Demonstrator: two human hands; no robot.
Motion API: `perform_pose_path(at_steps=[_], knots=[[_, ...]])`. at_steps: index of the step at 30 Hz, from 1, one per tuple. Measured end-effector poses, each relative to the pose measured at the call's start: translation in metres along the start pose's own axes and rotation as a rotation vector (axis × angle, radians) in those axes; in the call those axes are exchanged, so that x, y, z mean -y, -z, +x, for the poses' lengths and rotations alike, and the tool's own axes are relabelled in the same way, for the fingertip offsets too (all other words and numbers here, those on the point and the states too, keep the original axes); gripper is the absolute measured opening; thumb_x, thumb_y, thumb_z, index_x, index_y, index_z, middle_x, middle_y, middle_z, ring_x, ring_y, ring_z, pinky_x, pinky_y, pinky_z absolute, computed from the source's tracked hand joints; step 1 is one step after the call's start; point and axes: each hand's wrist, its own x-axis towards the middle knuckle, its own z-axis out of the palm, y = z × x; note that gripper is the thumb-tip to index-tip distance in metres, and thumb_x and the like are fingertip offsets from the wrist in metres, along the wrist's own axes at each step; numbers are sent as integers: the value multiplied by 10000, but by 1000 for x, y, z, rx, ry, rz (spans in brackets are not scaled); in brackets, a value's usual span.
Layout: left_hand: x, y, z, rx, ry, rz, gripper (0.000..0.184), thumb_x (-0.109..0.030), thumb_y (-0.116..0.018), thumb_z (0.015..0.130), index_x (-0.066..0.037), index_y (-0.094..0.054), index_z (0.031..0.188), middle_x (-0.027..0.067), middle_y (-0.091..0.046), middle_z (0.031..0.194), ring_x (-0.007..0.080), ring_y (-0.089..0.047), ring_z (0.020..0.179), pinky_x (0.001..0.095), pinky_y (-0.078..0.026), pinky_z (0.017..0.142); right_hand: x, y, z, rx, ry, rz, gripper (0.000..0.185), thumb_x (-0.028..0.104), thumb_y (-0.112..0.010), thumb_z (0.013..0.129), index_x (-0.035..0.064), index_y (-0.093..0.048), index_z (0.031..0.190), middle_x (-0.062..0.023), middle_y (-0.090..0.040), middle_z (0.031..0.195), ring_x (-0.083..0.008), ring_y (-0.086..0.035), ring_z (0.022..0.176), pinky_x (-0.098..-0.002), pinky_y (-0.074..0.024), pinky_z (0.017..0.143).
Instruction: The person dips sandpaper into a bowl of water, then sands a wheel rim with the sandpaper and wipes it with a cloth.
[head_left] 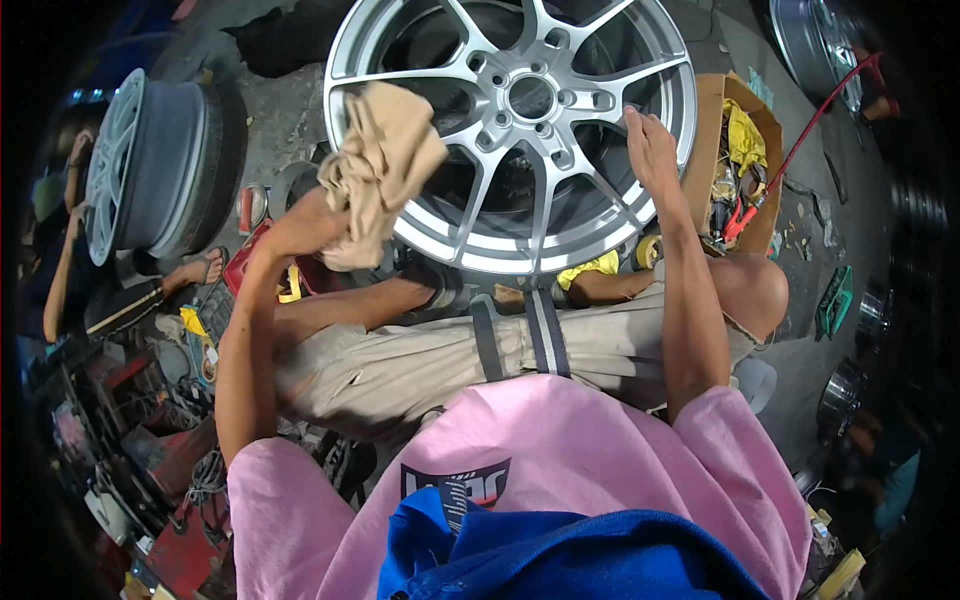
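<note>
A large silver multi-spoke wheel rim [487, 190] lies face up in front of me at the top centre. My left hand [305, 222] is wrapped round a crumpled beige cloth [385, 165], which is slightly blurred and overlaps the rim's left edge. Part of that hand is hidden by the cloth. At the rim's right side, my right hand [650, 150] lies over the outer edge, thumb and fingers near the end of a spoke. Its fingers look bent together around the edge, and the fingertips are partly out of sight.
Right of the rim stands a cardboard box [707, 130] with tools and a yellow cloth [745, 138]. A red hose [815, 115] runs into it. Another wheel [165, 165] stands upright at left beside a co-worker's arms and foot. Tools and cables clutter the lower left.
</note>
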Motion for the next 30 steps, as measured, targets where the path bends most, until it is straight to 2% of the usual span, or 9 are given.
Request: perform_pose_path(at_steps=[1,6,8,12,15,20,22,28,30], knots=[[-2,0,-2,99,133,52,411,-193,-621,1005,40,-633,1343,80,-719,1234,147,-667,1076,326,-506,1001,0,-1,1,-4,8,7,495,379,-494,1087,-40,-716,946,-272,-595,820,-474,-597,810,-538,-460,775],[38,-28,28,-218,227,-110,369,-128,-608,986,70,-650,1295,95,-736,1142,128,-680,979,289,-556,831,-2,-3,3,-43,-55,15,472,363,-523,1042,-52,-733,961,-301,-659,913,-490,-641,902,-521,-488,850],[39,-32,34,-438,270,-37,296,-129,-657,922,79,-729,1120,112,-757,931,160,-699,815,349,-554,713,3,-4,4,-46,-95,14,487,372,-529,1010,-61,-739,935,-314,-680,954,-494,-655,929,-508,-497,878],[38,-10,49,-521,-24,-28,325,-196,-719,918,53,-744,1125,130,-788,987,189,-728,889,336,-562,787,9,2,-5,-54,-140,6,523,400,-521,969,-70,-739,898,-323,-684,893,-507,-665,946,-513,-502,885],[32,47,78,-530,14,210,355,-260,-761,903,-29,-755,1172,150,-797,1033,236,-757,944,376,-565,840,21,4,-27,53,-290,16,509,394,-516,960,-59,-739,897,-334,-669,818,-521,-677,943,-517,-511,852],[-45,93,139,-693,-157,784,491,-383,-826,806,-51,-757,1161,218,-767,936,364,-762,948,474,-573,850,51,-15,-85,300,-558,433,515,365,-539,1003,-86,-702,815,-162,-706,706,-211,-732,706,-366,-508,672],[-47,105,161,-665,-187,837,506,-383,-808,821,-82,-732,1220,216,-763,994,400,-738,980,475,-570,858,57,-29,-101,296,-548,450,505,344,-517,1038,-73,-722,841,-118,-719,712,-179,-696,670,-340,-495,652],[-123,79,140,-694,-102,969,299,-220,-696,810,-65,-727,1064,250,-737,1012,455,-699,986,517,-553,864,38,-35,-102,341,-650,668,508,353,-516,1056,-81,-714,883,-211,-716,755,-277,-647,653,-411,-496,695],[-139,84,137,-776,-113,954,288,-234,-719,805,-74,-741,1044,237,-748,983,451,-707,963,501,-557,848,35,-28,-99,358,-382,344,463,332,-548,1055,-75,-708,903,-231,-667,790,-347,-634,705,-450,-478,704]])
